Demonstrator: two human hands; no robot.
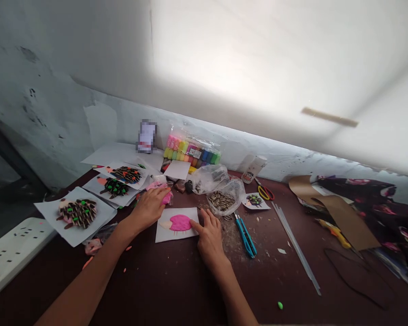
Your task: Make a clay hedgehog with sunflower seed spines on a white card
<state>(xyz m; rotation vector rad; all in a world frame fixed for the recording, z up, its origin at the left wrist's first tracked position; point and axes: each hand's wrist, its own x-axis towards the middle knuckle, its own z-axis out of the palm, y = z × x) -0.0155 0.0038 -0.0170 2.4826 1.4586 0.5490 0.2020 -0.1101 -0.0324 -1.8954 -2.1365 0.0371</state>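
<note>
A white card (160, 237) lies in front of me, bearing a hedgehog shape with a flat pink clay body (180, 223), a pale pointed snout and thin drawn legs. My right hand (209, 233) rests at the card's right edge, fingers apart, its index fingertip touching the pink body. Beyond the card's upper left corner, my left hand (148, 206) has its fingers closed over a lump of pink clay (166, 198) that seems to be in clear wrapping. Striped sunflower seeds (220, 200) fill an open plastic bag (236, 192) behind my right hand.
Finished seed hedgehogs on cards (78, 213) lie at left, near a white power strip (12, 249). A teal utility knife (246, 237), scissors (265, 193), glue sticks (297, 246) and a yellow glue gun (336, 233) lie at right. Coloured clay packs (192, 151) stand against the wall.
</note>
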